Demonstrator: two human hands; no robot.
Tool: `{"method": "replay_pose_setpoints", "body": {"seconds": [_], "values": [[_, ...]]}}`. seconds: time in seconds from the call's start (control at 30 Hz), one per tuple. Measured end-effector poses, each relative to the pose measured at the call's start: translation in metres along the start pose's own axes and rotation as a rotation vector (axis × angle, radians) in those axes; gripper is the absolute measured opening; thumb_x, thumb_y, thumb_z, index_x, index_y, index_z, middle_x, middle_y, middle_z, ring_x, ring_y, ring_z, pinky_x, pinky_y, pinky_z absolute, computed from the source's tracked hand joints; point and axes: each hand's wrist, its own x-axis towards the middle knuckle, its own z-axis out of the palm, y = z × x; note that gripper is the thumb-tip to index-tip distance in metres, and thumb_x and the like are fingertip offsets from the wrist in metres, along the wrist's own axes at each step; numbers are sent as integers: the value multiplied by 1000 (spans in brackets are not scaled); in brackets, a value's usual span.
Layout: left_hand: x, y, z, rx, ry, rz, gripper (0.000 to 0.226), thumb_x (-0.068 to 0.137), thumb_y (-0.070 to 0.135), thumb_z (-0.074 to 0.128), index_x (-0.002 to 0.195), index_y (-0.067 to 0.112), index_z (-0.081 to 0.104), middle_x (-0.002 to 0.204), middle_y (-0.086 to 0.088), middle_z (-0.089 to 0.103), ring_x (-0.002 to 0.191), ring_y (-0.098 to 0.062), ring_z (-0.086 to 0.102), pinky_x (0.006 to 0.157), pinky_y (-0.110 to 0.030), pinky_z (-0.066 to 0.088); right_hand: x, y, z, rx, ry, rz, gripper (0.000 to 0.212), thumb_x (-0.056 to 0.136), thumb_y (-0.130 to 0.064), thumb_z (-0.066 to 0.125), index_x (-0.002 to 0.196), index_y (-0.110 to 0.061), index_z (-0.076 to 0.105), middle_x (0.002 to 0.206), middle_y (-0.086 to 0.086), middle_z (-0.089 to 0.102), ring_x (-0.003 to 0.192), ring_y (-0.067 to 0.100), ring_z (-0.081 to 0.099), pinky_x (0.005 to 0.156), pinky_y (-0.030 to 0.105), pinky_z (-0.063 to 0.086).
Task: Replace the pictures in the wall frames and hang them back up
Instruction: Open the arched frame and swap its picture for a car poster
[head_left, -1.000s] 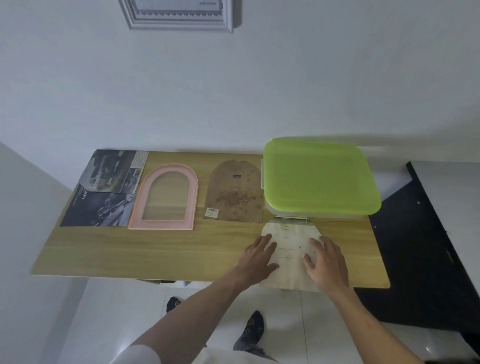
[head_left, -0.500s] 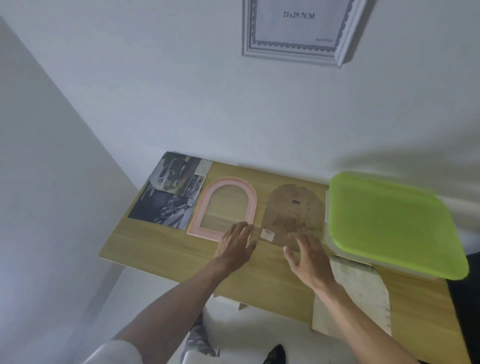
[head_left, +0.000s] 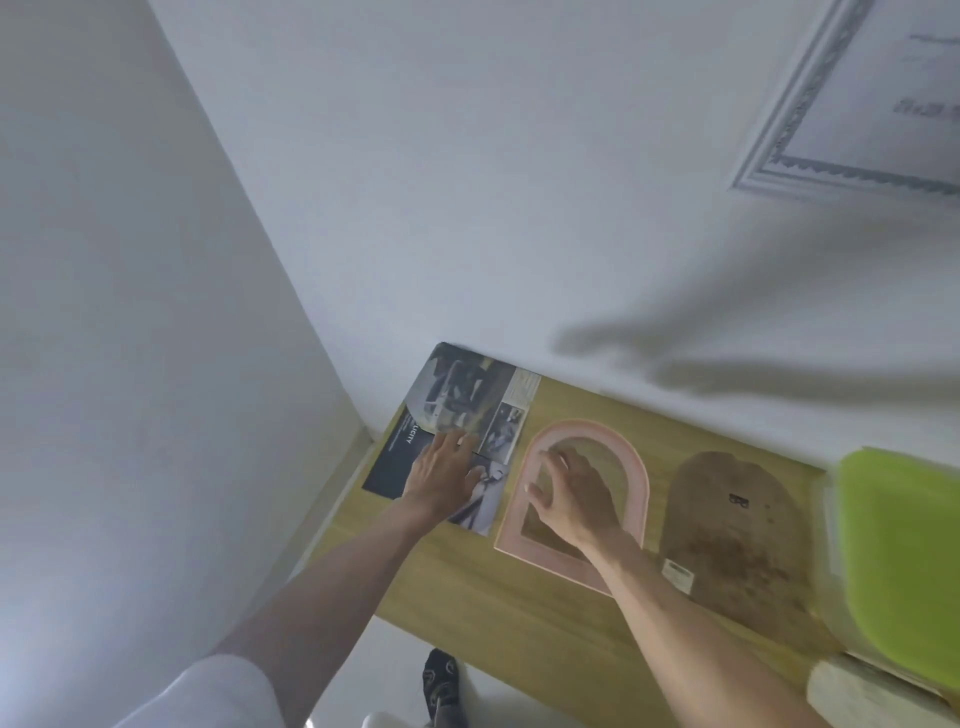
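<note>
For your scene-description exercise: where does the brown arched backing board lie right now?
In the head view the brown backing board lies flat on the wooden table, right of the pink arched frame and left of the green-lidded box.

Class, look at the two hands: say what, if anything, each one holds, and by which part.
Nothing is gripped. The left hand lies flat on the magazine page; the right hand hangs loosely curled over the pink arched frame.

two frames (head_left: 587, 441), two hands (head_left: 441, 473), one backing board (head_left: 737, 540)

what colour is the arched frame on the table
Pink frame, seen in the head view.
</note>
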Motion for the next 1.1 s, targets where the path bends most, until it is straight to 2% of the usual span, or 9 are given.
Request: {"method": "replay_pose_setpoints", "body": {"seconds": [0.23,0.4,0.57,0.67,0.8,0.87,0.97,1.03,1.1], "values": [[45,-51,-21,25,-18,116,46,91,23,59,135,14,50,145,-4,46,135,-25,41,111,-37,32,57,-47,20,-5,-61,25,54,96,-39,58,143,-16,45,154,3,39,139,22,42,111,40,41],[65,-72,-13,44,-94,166,49,96,31,56,142,18,43,152,-1,38,142,-23,32,119,-37,21,87,-69,32,-76,-102,33,59,99,-40,53,150,-15,37,158,2,33,145,20,34,117,34,31],[67,-88,0,29,-138,183,52,99,31,51,147,15,39,156,-1,34,145,-22,26,119,-35,15,101,-76,50,-78,-203,90,59,99,-36,55,150,-13,36,158,2,33,144,20,34,108,35,42],[66,-95,7,14,-84,226,43,101,30,44,141,15,47,152,-1,39,141,-21,31,117,-34,18,99,-71,58,-81,-145,57,41,99,-31,56,135,-13,52,142,3,49,128,22,51,85,37,53],[66,-103,11,12,-40,296,41,99,33,47,135,14,53,146,-1,47,136,-22,38,115,-34,21,96,-65,63,-94,-13,-74,13,97,-18,58,101,-8,65,104,6,63,89,25,64,52,32,45],[66,-107,9,19,-21,341,36,95,32,53,126,14,59,139,-1,53,130,-22,45,112,-33,22,94,-66,61,-67,27,-82,6,93,-11,61,89,-6,62,90,6,61,69,24,60,48,28,34],[69,-112,7,53,64,413,18,85,18,58,99,15,70,116,0,67,109,-23,60,102,-31,29,91,-69,55,-68,118,-75,15,82,-5,69,79,-7,54,73,3,53,53,16,38,45,24,27],[71,-111,0,42,129,435,16,86,20,54,93,17,69,105,2,69,100,-21,62,99,-31,34,89,-73,49,-70,186,-94,17,79,-5,69,80,-8,52,70,1,48,53,16,34,45,25,29],[73,-104,-7,17,177,465,18,90,23,52,96,18,68,101,3,68,97,-19,60,100,-32,37,87,-78,42,-85,232,-167,19,77,-7,71,90,-8,56,74,1,56,57,18,49,50,30,45]]}}
